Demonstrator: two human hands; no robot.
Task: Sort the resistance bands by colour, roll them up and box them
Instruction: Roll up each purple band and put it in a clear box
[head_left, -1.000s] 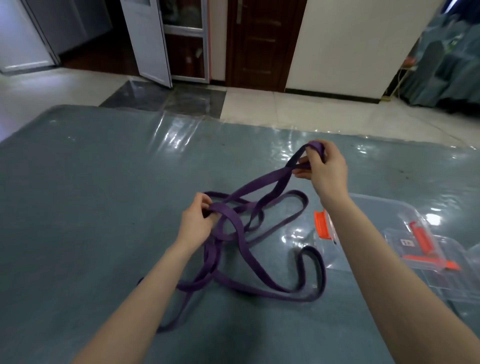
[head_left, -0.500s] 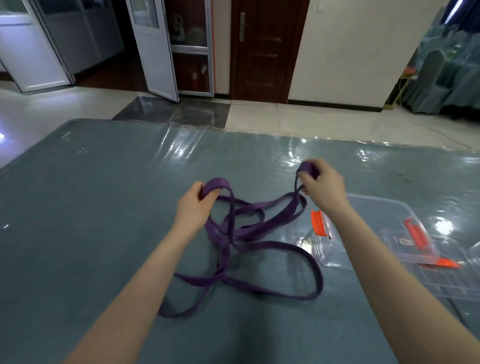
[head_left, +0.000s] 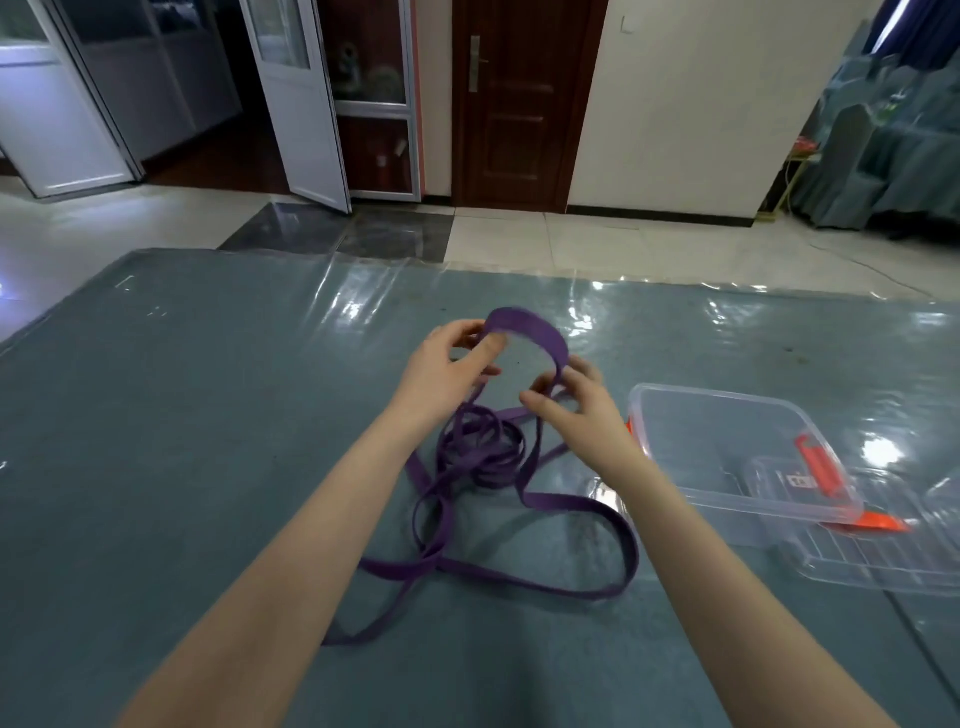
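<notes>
One purple band (head_left: 498, 457) sprawls mid-table (head_left: 156, 467), broad bare surface to its left, the clear box (head_left: 727, 447) just right. We raise an arched loop: our left hand (head_left: 447, 369) pinches one end, our right hand (head_left: 576, 405) pinches the other.

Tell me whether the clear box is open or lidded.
Open: the clear box has no lid on; a clear lid lies beside it.

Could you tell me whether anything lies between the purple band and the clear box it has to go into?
Nothing visible does. Both hands, left and right, hold the purple band, and the open clear box stands just beside it on the table.
</notes>
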